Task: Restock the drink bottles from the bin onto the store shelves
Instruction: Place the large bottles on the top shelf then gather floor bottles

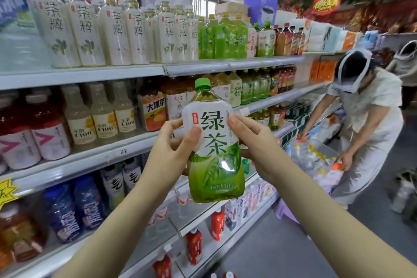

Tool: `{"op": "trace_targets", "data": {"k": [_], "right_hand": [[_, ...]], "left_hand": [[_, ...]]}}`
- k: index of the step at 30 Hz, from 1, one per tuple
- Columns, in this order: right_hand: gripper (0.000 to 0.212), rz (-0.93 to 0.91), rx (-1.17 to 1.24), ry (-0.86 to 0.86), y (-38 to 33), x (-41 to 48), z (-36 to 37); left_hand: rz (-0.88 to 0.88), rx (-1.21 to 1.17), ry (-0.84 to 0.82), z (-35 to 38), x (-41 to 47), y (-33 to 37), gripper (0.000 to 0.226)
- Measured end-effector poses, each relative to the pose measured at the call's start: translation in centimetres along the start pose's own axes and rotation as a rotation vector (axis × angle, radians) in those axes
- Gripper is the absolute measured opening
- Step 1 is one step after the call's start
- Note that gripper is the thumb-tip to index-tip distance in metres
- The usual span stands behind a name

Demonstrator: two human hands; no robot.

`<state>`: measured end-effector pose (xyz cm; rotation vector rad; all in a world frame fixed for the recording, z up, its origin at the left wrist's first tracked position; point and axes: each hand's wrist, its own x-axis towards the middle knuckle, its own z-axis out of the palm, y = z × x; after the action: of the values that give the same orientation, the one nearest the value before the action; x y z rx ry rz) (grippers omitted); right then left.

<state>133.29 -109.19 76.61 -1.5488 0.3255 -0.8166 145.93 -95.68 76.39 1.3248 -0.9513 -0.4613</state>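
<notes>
Shelves [135, 72] fill everything ahead and to the left of my hands, every row packed with drinks from top to bottom. Out beyond my right hand another person [370, 119] bends over the bin [325, 148], reaching in among the loose bottles. That side is busy, and I'd judge it best to keep clear of it.

Now the one that matters: the green tea bottle [214, 142] is upright and off the shelf, held between both hands in front of the middle shelf, label squarely toward me. My left hand [173, 144] wraps one side with the thumb across the front of the label. My right hand [255, 142] grips the other side, fingers curled round behind. It takes two hands because it's a big, full bottle, and I'd say I'm reading the label to find its row. The likely home is among the green bottles [225, 38] above my hands on the top shelf, though that row looks crowded. The green cap [202, 83] sits on top.
</notes>
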Motion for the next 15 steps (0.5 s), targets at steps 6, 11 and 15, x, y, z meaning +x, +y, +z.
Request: {"op": "trace_targets", "data": {"k": [6,11,15], "right_hand": [[0.061,0.005,-0.024,0.002,-1.2,-1.8,-7.4],[0.063,0.008,-0.045,-0.028,-2.8,-3.6,-15.4],[0.062,-0.002,-0.044,-0.055,-4.1,-4.1,-20.8]], "left_hand": [[0.001,-0.009,0.019,7.8,-0.4,0.9,0.051],[0.028,0.005,0.019,15.8,-1.1,2.0,0.047],[0.023,0.0,-0.006,20.7,-0.9,2.6,0.056]]}}
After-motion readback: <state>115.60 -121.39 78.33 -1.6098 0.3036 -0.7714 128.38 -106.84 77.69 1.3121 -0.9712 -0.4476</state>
